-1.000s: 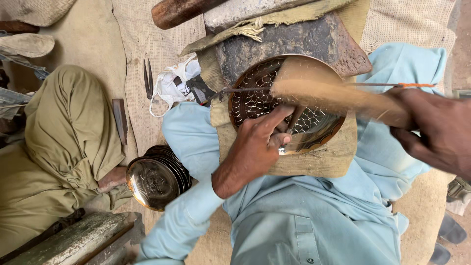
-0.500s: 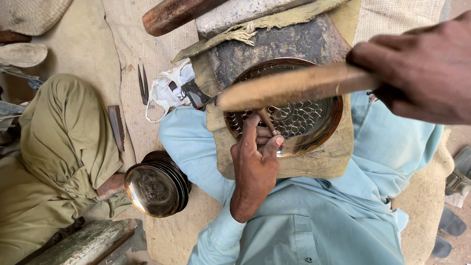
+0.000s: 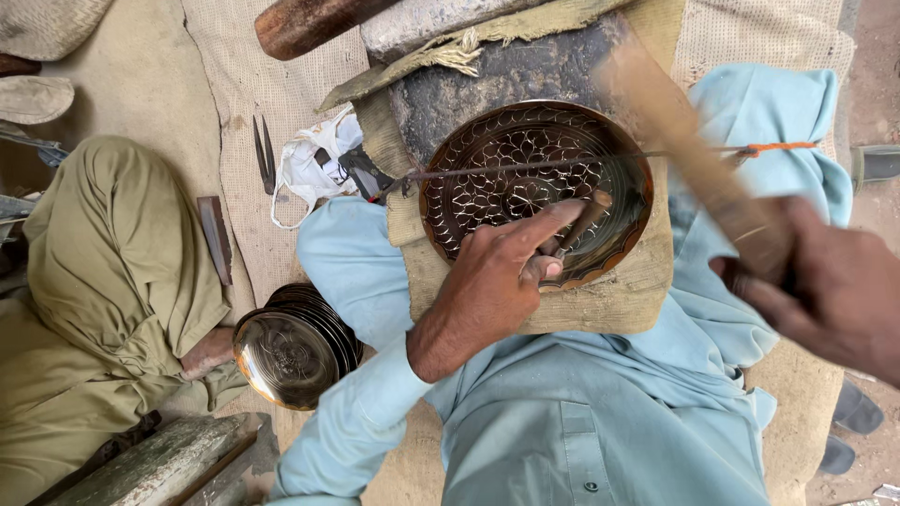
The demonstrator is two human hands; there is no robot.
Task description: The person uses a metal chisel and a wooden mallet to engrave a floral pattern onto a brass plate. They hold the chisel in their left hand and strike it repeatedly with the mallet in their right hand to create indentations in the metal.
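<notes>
My left hand (image 3: 497, 272) rests on the near rim of a round brass plate (image 3: 487, 178) engraved with a flower pattern and pinches a small metal chisel (image 3: 579, 228) against its surface. My right hand (image 3: 830, 286) is raised at the right and grips a wooden mallet (image 3: 689, 150), blurred by motion, above the plate's right side. The plate lies on a folded cloth pad (image 3: 600, 305) on my lap, over a dark block (image 3: 506, 75). A thin metal rod (image 3: 525, 167) with an orange tie crosses the plate.
A stack of similar brass plates (image 3: 291, 351) sits on the ground at my left knee. Another person in olive clothing (image 3: 103, 281) sits at the left. A white bag (image 3: 314, 164), tweezers (image 3: 264, 155), a flat tool (image 3: 216, 239) and logs (image 3: 309, 23) lie on the burlap mat.
The mallet swung down across the plate half a second ago and is now raised again to the right. My left hand stays on the plate with the chisel, its forefinger stretched out.
</notes>
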